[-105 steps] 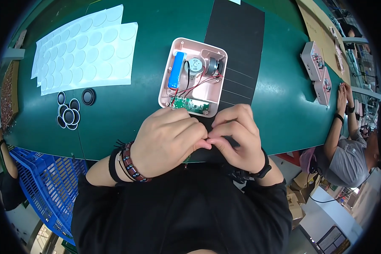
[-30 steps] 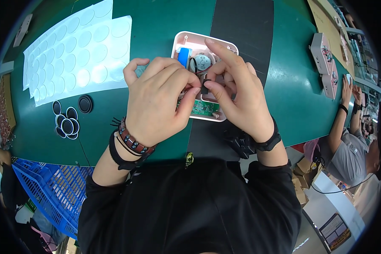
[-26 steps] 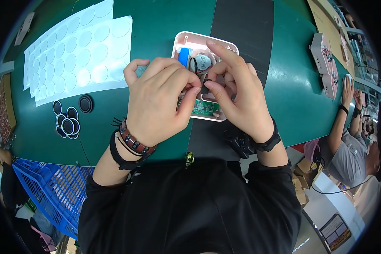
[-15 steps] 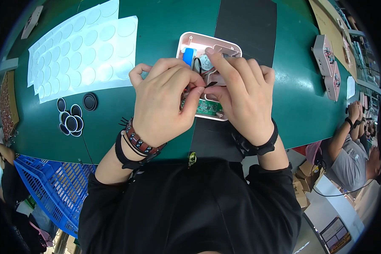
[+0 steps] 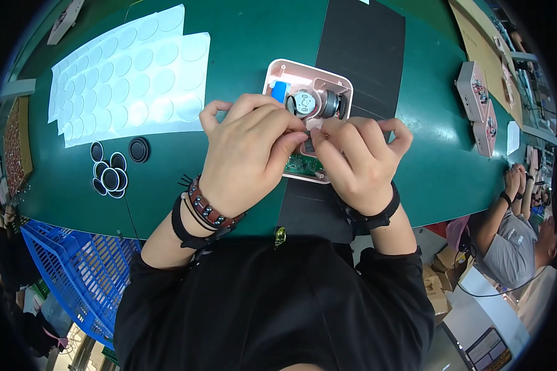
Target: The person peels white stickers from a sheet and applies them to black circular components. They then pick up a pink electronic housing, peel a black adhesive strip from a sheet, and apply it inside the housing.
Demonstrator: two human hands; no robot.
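A pale pink plastic housing (image 5: 312,67) lies open-side up in front of me. Inside it sit a blue block (image 5: 279,92), a round silver part (image 5: 305,102), a dark ribbed cylinder (image 5: 331,105) and a green circuit board (image 5: 302,164). My left hand (image 5: 244,154) covers the housing's left side, thumb and forefinger pinched together over the middle. Close beside those fingertips, my right hand (image 5: 362,157) is closed, its thumb and forefinger pinched and the other fingers curled. Whatever either pinch holds is too small or hidden to make out.
White sheets with round cut-outs (image 5: 133,80) lie at the left. Below them are several black discs with white rims (image 5: 110,179) and a black ring-shaped part (image 5: 139,149). A blue crate (image 5: 74,278) stands lower left. Similar pink housings (image 5: 474,93) and a co-worker (image 5: 510,247) are at the right.
My right hand has drawn back and its fingers have curled, uncovering the silver part and dark cylinder. A dark strip seen earlier between my fingertips is no longer clearly visible.
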